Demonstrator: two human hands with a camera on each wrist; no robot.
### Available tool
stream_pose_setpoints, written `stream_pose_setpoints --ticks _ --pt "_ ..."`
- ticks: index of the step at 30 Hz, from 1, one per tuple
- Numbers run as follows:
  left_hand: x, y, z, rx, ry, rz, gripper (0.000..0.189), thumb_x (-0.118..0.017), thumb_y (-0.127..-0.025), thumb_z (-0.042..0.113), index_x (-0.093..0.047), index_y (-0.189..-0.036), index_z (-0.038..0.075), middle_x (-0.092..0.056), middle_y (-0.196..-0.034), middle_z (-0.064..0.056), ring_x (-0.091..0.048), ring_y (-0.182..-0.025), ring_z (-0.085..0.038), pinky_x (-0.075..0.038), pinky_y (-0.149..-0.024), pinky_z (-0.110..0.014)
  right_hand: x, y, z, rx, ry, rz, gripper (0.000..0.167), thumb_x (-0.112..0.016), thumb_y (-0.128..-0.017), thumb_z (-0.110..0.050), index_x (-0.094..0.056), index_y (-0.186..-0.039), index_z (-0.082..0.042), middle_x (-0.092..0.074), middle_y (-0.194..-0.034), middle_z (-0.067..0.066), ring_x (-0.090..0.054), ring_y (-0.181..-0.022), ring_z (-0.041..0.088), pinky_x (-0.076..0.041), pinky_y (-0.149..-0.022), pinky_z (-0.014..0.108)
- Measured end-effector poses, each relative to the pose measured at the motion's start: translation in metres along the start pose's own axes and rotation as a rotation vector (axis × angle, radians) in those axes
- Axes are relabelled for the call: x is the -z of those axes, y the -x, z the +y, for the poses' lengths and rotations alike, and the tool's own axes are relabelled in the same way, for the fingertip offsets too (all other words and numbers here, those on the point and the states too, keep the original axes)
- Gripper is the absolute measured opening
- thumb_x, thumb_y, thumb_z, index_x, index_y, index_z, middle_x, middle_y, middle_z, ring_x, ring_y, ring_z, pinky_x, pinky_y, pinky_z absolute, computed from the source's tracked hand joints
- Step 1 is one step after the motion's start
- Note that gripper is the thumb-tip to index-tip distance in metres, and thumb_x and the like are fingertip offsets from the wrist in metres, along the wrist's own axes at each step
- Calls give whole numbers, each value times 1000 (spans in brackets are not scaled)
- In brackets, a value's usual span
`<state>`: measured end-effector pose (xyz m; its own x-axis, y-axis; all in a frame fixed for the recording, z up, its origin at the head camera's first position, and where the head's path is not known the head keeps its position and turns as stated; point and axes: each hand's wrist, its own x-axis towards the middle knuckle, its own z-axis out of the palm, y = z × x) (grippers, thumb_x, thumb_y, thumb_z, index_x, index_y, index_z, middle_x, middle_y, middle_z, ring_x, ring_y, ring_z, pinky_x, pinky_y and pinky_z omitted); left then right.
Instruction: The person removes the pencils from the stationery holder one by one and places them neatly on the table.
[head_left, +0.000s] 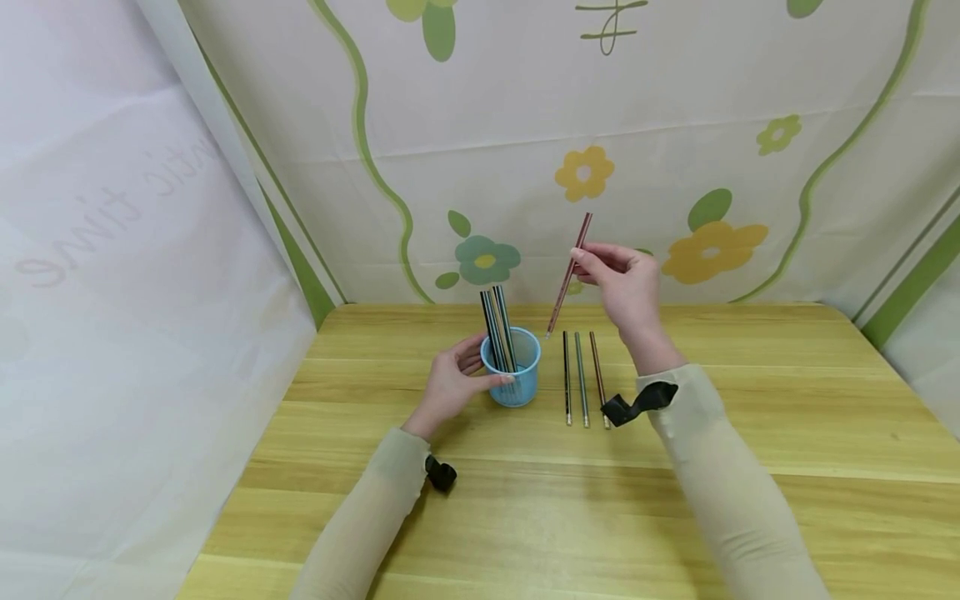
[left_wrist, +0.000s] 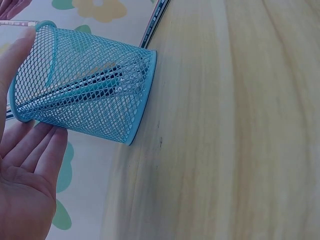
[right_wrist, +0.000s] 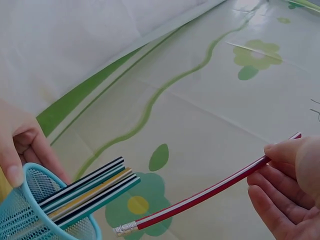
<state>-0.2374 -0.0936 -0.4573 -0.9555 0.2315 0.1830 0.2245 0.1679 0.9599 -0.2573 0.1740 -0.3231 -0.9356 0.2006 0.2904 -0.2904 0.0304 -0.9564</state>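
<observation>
A blue mesh pencil cup [head_left: 525, 385] stands on the table with several striped pencils [head_left: 495, 321] leaning inside it. My left hand [head_left: 448, 385] grips the cup, thumb on the near side and fingers around the left and back. In the right wrist view, black, teal and yellow pencils [right_wrist: 90, 192] stick out over the cup's rim [right_wrist: 60, 227]. Up in the air, right of the cup, my right hand [head_left: 626, 283] pinches a red-and-white striped pencil [head_left: 567, 279] between thumb and fingers. Its metal eraser end [right_wrist: 125, 228] points down toward the cup's opening.
Right of the cup, a black pencil [head_left: 567, 379], a teal pencil [head_left: 582, 379] and a dark red pencil [head_left: 599, 375] lie side by side on the wooden table [head_left: 510, 517]. A flower-printed cloth [head_left: 480, 125] hangs behind the table, and a white sheet [head_left: 135, 350] hangs at the left.
</observation>
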Motion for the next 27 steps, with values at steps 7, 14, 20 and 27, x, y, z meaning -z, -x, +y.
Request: stream_pose_setpoints --ticks 7,14,20,27 --pt "0 1 1 5 -2 2 83 -94 -75 23 -54 -146 5 -64 -133 -7 -62 -121 -20 -51 -102 -29 14 -1 -1 1 -11 12 40 -83 -88 -29 -76 -114 0 -76 -99 8 -74 -80 18 -61 -81 29" --pt "-1 1 3 8 2 2 83 -94 -75 22 -54 -146 5 -64 -133 -6 -62 -121 -19 -51 -102 -30 29 0 3 -17 -10 13 43 -83 -88 -28 -74 -116 3 -76 -99 7 -74 -81 18 -61 -82 32" --pt "-2 1 3 7 7 3 82 -94 -76 19 -54 -146 4 -64 -133 -7 -62 -121 -19 -51 -102 -32 42 1 13 -36 47 22 45 -81 -89 -32 -74 -119 1 -75 -100 7 -73 -81 16 -61 -82 30" --pt "-3 1 4 7 -2 1 82 -93 -76 20 -53 -146 4 -63 -134 -8 -61 -122 -20 -51 -103 -31 54 2 23 -86 78 15 48 -81 -89 -33 -73 -121 1 -74 -99 6 -72 -86 20 -61 -82 29"
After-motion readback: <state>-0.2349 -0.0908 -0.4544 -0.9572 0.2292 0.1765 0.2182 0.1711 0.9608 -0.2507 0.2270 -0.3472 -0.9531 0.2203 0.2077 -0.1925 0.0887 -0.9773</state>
